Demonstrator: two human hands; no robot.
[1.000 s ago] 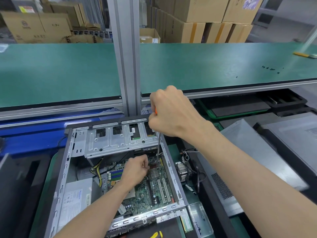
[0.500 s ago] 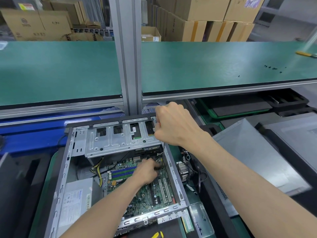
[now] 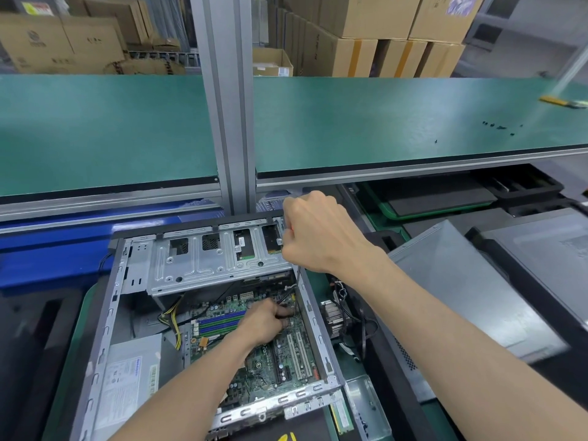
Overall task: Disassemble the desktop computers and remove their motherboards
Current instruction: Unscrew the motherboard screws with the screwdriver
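An open desktop case (image 3: 105,326) lies in front of me with its green motherboard (image 3: 280,361) exposed inside. My right hand (image 3: 321,237) grips a screwdriver handle above the case's far right corner. The thin screwdriver shaft (image 3: 298,291) runs down to the board's far right area. My left hand (image 3: 267,319) reaches inside the case and its fingertips pinch at the spot where the shaft's tip meets the board. A silver drive cage (image 3: 203,262) spans the far end of the case, and a grey power supply (image 3: 130,383) sits at its near left.
A removed heatsink with cables (image 3: 334,316) lies just right of the case. A grey side panel (image 3: 471,291) and another dark case (image 3: 547,249) lie to the right. A green shelf (image 3: 381,122) with several small black screws (image 3: 496,126) runs overhead behind a metal post (image 3: 229,122).
My right hand has come down from high above the case to its far right corner. My left hand slid right across the motherboard towards the screwdriver tip.
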